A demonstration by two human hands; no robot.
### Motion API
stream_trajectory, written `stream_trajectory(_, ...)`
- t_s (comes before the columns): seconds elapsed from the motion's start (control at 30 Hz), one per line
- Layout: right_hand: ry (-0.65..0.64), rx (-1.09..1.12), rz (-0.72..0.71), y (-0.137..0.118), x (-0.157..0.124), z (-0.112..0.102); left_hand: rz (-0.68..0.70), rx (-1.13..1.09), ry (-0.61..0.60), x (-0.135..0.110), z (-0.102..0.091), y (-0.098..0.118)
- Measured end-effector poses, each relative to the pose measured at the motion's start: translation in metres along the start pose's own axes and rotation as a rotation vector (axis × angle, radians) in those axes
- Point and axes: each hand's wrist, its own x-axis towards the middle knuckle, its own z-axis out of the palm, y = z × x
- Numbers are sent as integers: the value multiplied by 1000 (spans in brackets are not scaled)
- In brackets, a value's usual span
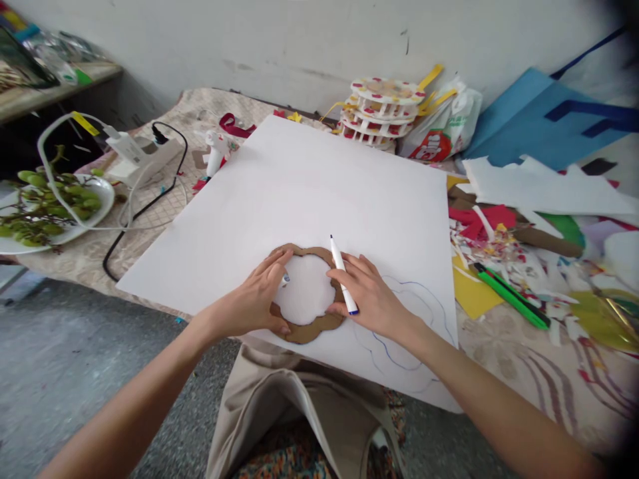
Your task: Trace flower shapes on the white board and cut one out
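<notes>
The ring lies flat on the near part of the sheet. The left hand is clamped on the ring's left side, thumb and forefinger spread along the rim. The right hand is closed on the marker, tip uncapped and pointing away from the body; its fingers also contact the ring's right side. A blue outline is located right of the ring.
</notes>
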Motion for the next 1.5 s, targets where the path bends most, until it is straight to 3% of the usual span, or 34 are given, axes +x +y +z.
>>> stream_trajectory(0.1,-19,-9,4,0,0,1,81,37,-213,2,-1,-1)
stream_trajectory(0.2,-14,4,1,1,0,-2,57,60,-233,3,-1,-2)
stream_trajectory(0.3,79,106,1,-1,4,-10,37,54,-244,3,-2,-3)
stream_trajectory(0.47,268,432,26,-7,14,-24,27,20,-248,1,-2,-4)
stream_trajectory(0.57,320,630,135,-7,21,-25,15,9,-258,2,-3,-3)
stream_trajectory(0.7,305,793,360,-2,32,-22,-31,-18,-307,4,-5,-1)
stream_trajectory(0.83,303,941,452,4,42,-18,-64,-56,-363,6,-7,1)
stream_trajectory(1.17,296,1119,458,20,53,-10,-65,-47,-406,10,-9,4)
stream_trajectory(1.5,225,1045,434,20,63,-11,-62,-3,-432,10,-9,3)
